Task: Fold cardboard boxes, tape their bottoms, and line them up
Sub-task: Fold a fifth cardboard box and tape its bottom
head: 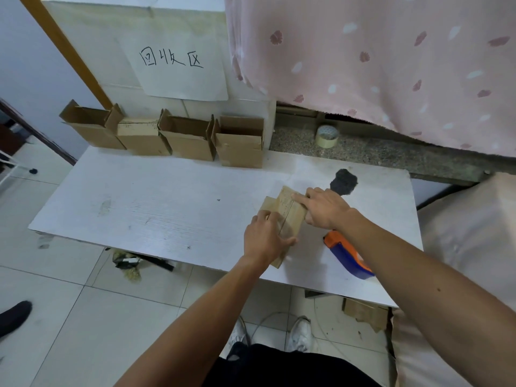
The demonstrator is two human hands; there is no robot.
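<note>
A small brown cardboard box (pixel 287 216) lies upside down on the white table (pixel 156 202), its bottom flaps folded shut with a seam down the middle. My left hand (pixel 265 236) presses on the near flap, thumb stretched along the box's near edge. My right hand (pixel 324 208) presses the far flap with the fingers pointing left. An orange and blue tape dispenser (pixel 349 255) lies on the table right of the box, under my right forearm. Several folded open-topped boxes (pixel 190 138) stand in a row along the table's back edge.
A roll of tape (pixel 327 136) stands on the stone ledge behind the table. A pink patterned cloth (pixel 391 60) hangs at the back right. A black stain (pixel 344 181) marks the table. Cardboard scraps (pixel 365 314) and cables lie on the tiled floor below.
</note>
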